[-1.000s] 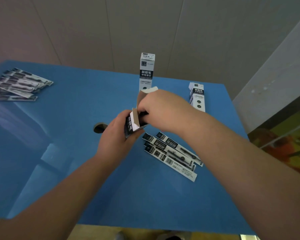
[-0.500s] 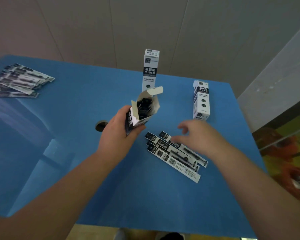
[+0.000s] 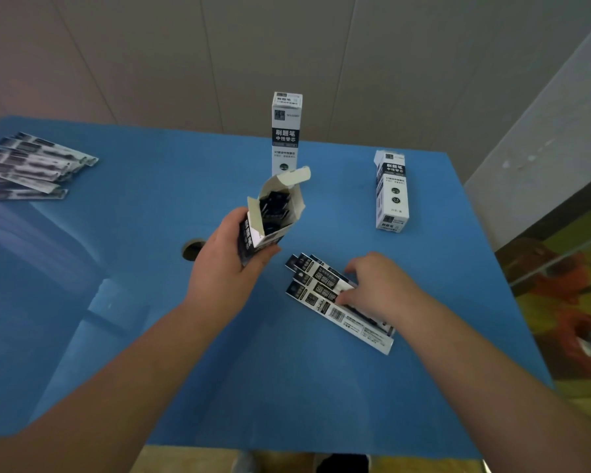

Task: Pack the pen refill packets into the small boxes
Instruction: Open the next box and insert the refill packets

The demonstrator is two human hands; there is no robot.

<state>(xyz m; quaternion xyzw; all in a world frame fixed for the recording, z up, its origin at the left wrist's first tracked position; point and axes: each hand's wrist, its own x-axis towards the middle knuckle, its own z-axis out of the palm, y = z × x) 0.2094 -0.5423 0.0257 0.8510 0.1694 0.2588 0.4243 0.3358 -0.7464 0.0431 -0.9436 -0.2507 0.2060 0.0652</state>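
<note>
Two hands work over the blue table (image 3: 116,254). Half a second ago the right hand (image 3: 377,285) hovered with spread fingers just above the loose refill packets (image 3: 325,295); now it has come down onto them, its fingers curled and pinching the top packets of that small pile at about their middle. A second ago that same hand was up at the mouth of the open box (image 3: 270,216), so it has left the box and dropped to the pile. The left hand (image 3: 226,264) has stayed where it was, gripping the lower part of the open box and holding it tilted above the table, mouth toward the far right.

The packets under the right hand are long, flat white strips with black printed ends and a barcode; they lie fanned and overlapping, slanting from upper left to lower right, just right of the held box. A second batch, the far packets (image 3: 31,165), lies fanned at the table's left edge, well apart from both hands.

Inside the open box, whose top flap stands raised, dark packet ends show, filling much of the mouth. A tall closed box (image 3: 286,134) stands upright behind it near the far edge. Another box (image 3: 391,192) stands to the right; whether its top flap is fully shut I cannot tell. A round hole (image 3: 192,249) sits in the table beside the left hand.
</note>
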